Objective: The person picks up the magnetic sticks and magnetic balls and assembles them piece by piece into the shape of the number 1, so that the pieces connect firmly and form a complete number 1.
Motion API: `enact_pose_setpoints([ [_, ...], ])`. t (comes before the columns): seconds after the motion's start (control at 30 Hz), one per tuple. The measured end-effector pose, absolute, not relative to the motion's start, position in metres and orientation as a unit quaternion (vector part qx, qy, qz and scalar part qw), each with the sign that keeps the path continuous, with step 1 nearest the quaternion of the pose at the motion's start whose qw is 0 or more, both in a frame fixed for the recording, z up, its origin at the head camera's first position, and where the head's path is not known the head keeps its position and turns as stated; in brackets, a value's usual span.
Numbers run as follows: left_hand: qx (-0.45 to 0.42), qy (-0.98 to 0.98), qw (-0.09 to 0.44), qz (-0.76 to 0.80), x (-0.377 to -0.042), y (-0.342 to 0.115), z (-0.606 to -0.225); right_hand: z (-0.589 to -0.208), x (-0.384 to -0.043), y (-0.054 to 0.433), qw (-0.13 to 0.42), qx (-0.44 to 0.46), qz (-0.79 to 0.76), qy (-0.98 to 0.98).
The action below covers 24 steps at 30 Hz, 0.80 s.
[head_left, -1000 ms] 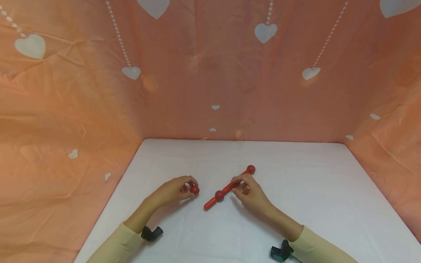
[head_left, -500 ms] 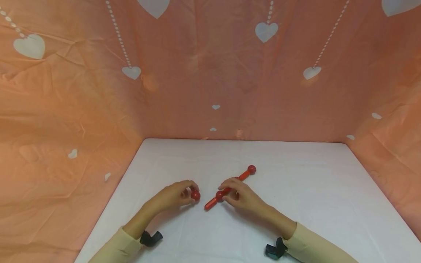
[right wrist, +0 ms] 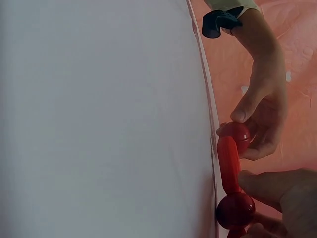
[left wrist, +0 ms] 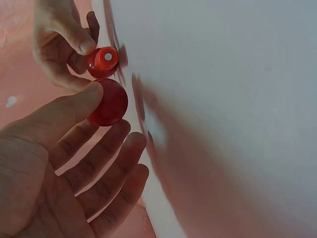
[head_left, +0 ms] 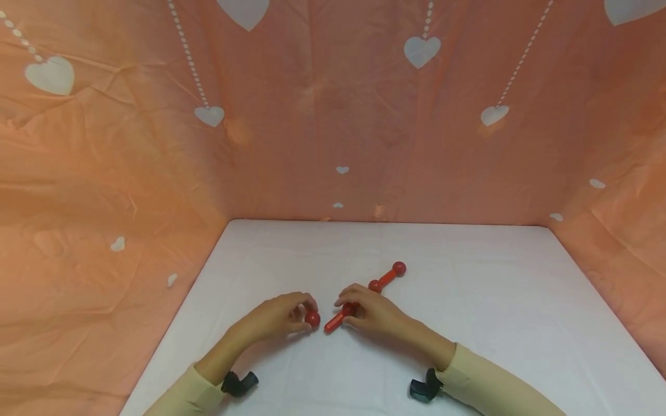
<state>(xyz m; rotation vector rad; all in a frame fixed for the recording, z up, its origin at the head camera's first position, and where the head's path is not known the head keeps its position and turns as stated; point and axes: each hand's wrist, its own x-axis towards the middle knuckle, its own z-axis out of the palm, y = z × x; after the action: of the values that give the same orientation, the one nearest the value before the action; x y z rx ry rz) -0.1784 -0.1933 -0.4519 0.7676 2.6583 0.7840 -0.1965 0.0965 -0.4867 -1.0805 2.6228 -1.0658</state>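
Between thumb and fingers, my left hand [head_left: 278, 315] pinches a loose red ball [head_left: 313, 319], seen large in the left wrist view as a glossy ball [left wrist: 111, 104]. A chain of red balls and short red rods runs diagonally over the table, from a far ball [head_left: 399, 268] through a middle ball [head_left: 375, 286] to a near rod [head_left: 333, 323]. My right hand [head_left: 380, 315] holds the chain at its nearest ball [right wrist: 236, 210], thumb and fingers around it, hiding the rod behind. A small silvery disc marks the near rod's end in the left wrist view. Ball and rod end are a little apart.
A white-covered table [head_left: 468, 277] lies under both hands. Orange cloth walls [head_left: 312, 115] with pale hearts surround its back and sides. A dark wrist camera [head_left: 240, 383] sits on the left wrist, another dark camera [head_left: 425, 388] on the right.
My right hand has slid down the chain from its middle to the nearest ball. The left hand has moved slightly nearer the body and right with its ball. The chain has hardly moved.
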Motion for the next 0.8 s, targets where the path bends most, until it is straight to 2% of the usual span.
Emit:
enact_pose_setpoints([
  [0.8,0.276,0.908,0.154,0.276,-0.1719,-0.1881,-0.4547,-0.4931,-0.1998,0.0931,0.056,-0.372,-0.330,0.866],
])
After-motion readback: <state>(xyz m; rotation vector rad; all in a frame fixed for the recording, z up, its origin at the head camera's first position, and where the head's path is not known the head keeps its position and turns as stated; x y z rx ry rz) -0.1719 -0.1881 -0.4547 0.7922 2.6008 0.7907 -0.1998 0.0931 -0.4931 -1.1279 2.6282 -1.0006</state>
